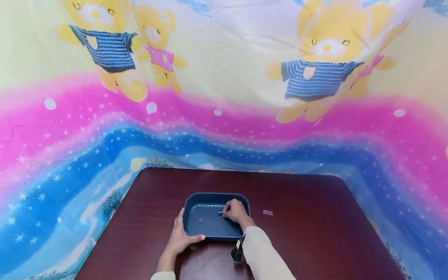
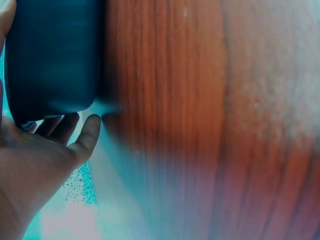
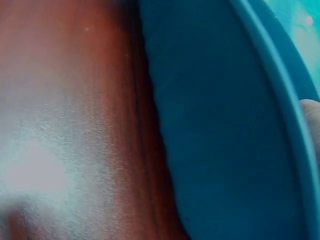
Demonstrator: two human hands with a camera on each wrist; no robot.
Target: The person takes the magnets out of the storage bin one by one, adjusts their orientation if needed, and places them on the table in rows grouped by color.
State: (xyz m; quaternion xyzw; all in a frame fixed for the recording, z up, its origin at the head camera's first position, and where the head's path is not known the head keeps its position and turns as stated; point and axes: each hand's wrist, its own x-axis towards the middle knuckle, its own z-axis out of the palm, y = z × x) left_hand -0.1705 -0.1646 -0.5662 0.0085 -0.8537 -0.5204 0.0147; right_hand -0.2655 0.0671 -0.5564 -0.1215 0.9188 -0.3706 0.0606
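Observation:
A dark blue-green rectangular tray [image 1: 196, 195] with raised walls sits on the table. My left hand [image 1: 179, 236] holds its near left corner, fingers along the left wall and thumb on the front side; the left wrist view shows the tray wall [image 2: 52, 60] against those fingers. Inside the tray my right hand [image 1: 235, 210] pinches a small, slim, pale-and-dark piece [image 1: 220, 213], too small to identify. A small round coin-like disc [image 1: 200, 220] lies on the tray floor, left of that hand. In the right wrist view, the tray's outer wall [image 3: 220, 110] hides most of the hand.
Right of the tray, a small flat pinkish rectangle [image 1: 268, 212] lies on the dark red-brown wooden table [image 1: 308, 233]. A black wrist camera [image 1: 237, 252] hangs below the right sleeve near the tray's front. Behind the table hangs a bear-printed cloth [image 1: 224, 128].

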